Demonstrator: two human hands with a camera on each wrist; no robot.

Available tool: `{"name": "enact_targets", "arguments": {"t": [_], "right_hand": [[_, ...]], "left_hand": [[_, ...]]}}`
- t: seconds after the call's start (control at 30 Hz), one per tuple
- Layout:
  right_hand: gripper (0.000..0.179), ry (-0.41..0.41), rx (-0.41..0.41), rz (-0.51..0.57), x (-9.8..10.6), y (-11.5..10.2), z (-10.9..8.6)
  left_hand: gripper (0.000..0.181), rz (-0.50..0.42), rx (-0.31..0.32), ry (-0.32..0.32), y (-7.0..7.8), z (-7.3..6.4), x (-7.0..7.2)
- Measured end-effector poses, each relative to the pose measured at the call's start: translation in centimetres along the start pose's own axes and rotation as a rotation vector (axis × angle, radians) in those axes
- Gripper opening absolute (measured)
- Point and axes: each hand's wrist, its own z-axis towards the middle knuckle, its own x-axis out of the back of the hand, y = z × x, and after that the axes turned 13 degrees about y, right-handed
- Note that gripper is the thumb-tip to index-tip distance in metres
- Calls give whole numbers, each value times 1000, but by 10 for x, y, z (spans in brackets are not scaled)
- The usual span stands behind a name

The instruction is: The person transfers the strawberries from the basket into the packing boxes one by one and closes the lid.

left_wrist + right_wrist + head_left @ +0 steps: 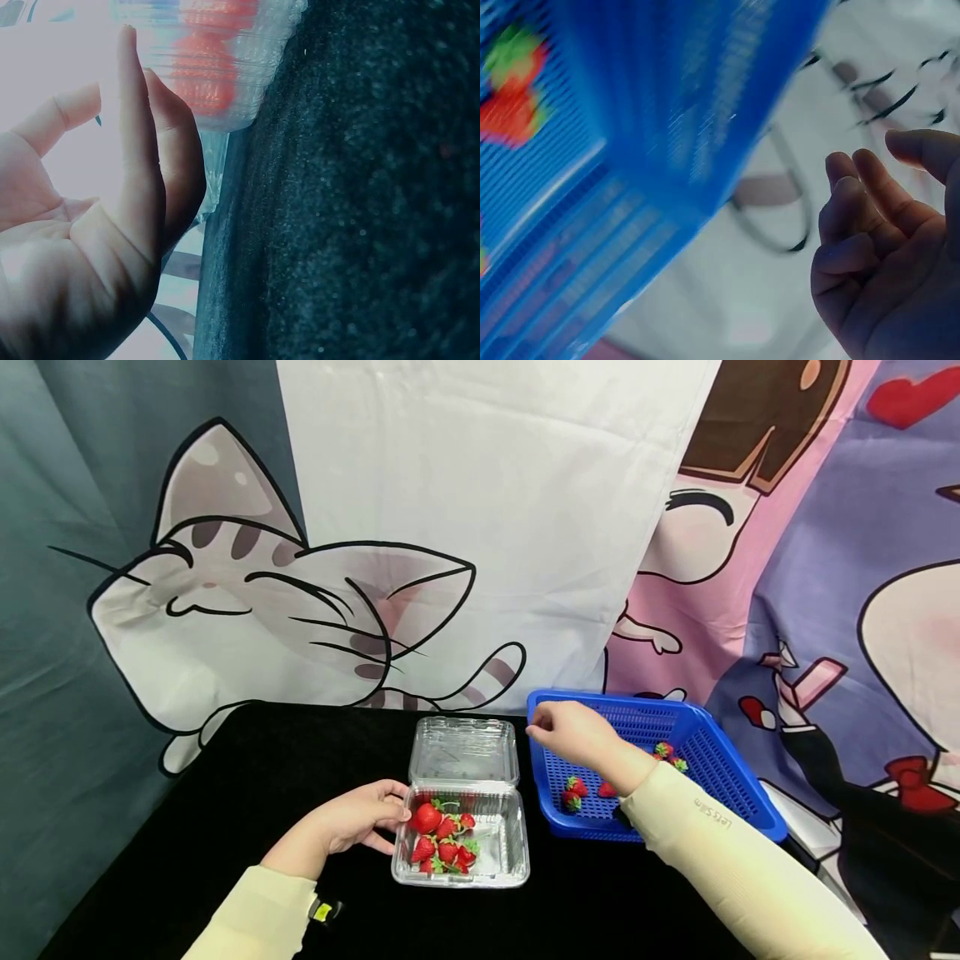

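A clear plastic clamshell box (pixel 502 881) lies on the black cloth with its lid (pixel 465 752) folded back. Several strawberries (pixel 446 839) fill the left part of its tray. My left hand (pixel 363 818) grips the box's left side, one fingertip over the rim and another digit against the outer wall. In the left wrist view, the fingers (pixel 135 135) overlap the box wall. My right hand (pixel 573 731) is above the left rim of a blue plastic basket (pixel 543 818), its fingers loosely bent. The right wrist view shows nothing between its thumb and fingers (pixel 855 202).
More strawberries lie in the basket, some near its left front (pixel 574 793) and some toward the right (pixel 666 755), partly behind my right forearm. Black cloth (pixel 322 752) covers the table. A printed curtain (pixel 480 527) hangs close behind the box and the basket.
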Motion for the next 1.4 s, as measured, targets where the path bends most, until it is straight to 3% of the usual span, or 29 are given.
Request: {"name": "enact_targets", "arguments": {"t": [0.3, 0.53, 0.73, 0.97, 1.27, 1.4], "right_hand": [[28, -51, -147, -16, 11, 73, 10], [29, -64, -239, -107, 2, 118, 5], [25, -96, -288, -161, -5, 144, 0], [26, -195, -319, -208, -18, 170, -5], [40, -276, -356, -243, -25, 177, -3], [28, -320, -339, -267, -26, 179, -2]], "left_hand": [[46, 3, 1, -6, 1, 1, 0], [46, 1, 10, -13, 1, 2, -1], [47, 10, 4, -7, 3, 3, -1], [48, 14, 14, 2, 3, 2, -1], [46, 14, 11, 3, 4, 0, 1], [47, 15, 10, 2, 4, -1, 1]]}}
